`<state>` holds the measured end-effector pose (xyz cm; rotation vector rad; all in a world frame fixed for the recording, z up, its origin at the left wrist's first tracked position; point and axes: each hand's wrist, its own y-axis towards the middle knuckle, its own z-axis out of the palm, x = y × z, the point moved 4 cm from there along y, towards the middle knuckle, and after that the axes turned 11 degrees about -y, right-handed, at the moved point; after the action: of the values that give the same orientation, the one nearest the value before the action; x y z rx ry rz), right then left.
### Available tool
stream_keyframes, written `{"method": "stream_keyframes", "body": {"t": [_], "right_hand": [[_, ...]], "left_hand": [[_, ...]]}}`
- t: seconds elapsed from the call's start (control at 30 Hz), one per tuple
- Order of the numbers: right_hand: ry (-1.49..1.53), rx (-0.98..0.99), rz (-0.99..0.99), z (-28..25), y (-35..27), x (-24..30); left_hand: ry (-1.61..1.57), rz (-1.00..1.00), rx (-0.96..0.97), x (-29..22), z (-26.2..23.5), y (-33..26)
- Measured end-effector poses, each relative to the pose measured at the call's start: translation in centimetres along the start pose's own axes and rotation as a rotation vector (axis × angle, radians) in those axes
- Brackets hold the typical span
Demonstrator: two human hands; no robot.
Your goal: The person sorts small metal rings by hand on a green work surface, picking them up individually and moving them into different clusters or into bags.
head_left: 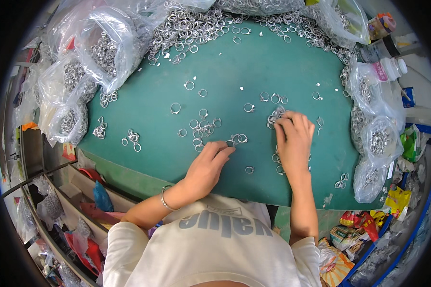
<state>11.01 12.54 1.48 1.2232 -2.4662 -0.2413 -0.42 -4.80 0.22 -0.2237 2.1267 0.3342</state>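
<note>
Many silver-coloured rings are scattered over a green work mat (215,67). My right hand (294,138) is pinched around a small bunch of rings (275,115), right of the middle. Partly covered by that hand, more rings (276,158) lie beside its wrist. My left hand (206,167), with a bracelet at the wrist, rests low on the mat with fingers loosely apart. Its fingertips are at a small group of rings (237,139); whether they touch is hard to see. A looser cluster of rings (203,128) lies just beyond the left hand.
A thick heap of rings (196,28) lines the far edge. Clear plastic bags full of rings stand at the left (107,48) and right (378,138). White bottles (391,69) sit at the far right. A compartmented shelf (72,191) is at lower left, colourful packets (352,234) at lower right.
</note>
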Motion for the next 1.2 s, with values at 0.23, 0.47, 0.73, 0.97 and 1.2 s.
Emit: {"method": "stream_keyframes", "body": {"t": [0.23, 0.47, 0.73, 0.97, 1.2], "right_hand": [[0.175, 0.214, -0.037, -1.2, -3.2, 1.2], [-0.099, 0.048, -0.001, -0.6, 0.6, 1.5], [-0.204, -0.052, -0.047, -0.7, -1.2, 0.0], [-0.039, 0.041, 0.097, -1.6, -1.3, 0.0], [0.751, 0.479, 0.146, -0.9, -3.9, 6.3]], "left_hand": [[-0.146, -0.060, -0.187, -0.1, -2.4, -0.6], [-0.257, -0.304, -0.509, 3.0, -5.9, -2.8], [0.269, -0.226, -0.735, 4.9, -11.7, -6.2], [0.524, -0.356, -0.746, 7.1, -12.1, -7.9], [-0.779, -0.463, -0.081, 0.2, -3.9, -2.1]]}}
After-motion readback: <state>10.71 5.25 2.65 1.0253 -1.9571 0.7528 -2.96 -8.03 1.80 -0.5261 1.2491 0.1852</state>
